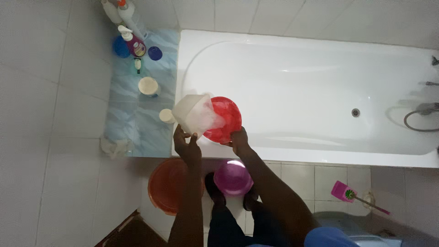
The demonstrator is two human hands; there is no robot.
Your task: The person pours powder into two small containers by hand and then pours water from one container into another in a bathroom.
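Room: tiled bathroom seen from above, pale wall tiles on the left, a white bathtub running across the upper right, light floor tiles below its edge
Tub: bare inside, drain hole toward the right end, a hose and tap fittings at the far right rim
Left hand: the left hand is closed around the lower corner of a white square container, which is tilted over the tub's near left corner
Right hand: the right hand grips the lower rim of a red round basin, fingers curled onto its edge
Container and basin: the white container overlaps the left part of the red basin, its mouth turned toward it; something pale and blurred shows between them, and I cannot tell whether it is water or part of the container
Ledge: a blue patterned ledge at the head of the tub carries pump bottles, a blue lid, a small dark blue cap, a cream jar and a small pale cup just beside the white container
Floor: an orange bucket stands below the left arm, a purple bowl sits between the feet, near the tub's front panel
Right side: a pink brush with a long handle lies on the floor well apart from the hands, beside a grey-blue bin
Person: both arms reach forward from the bottom edge, dark trousers and a blue sleeve in view
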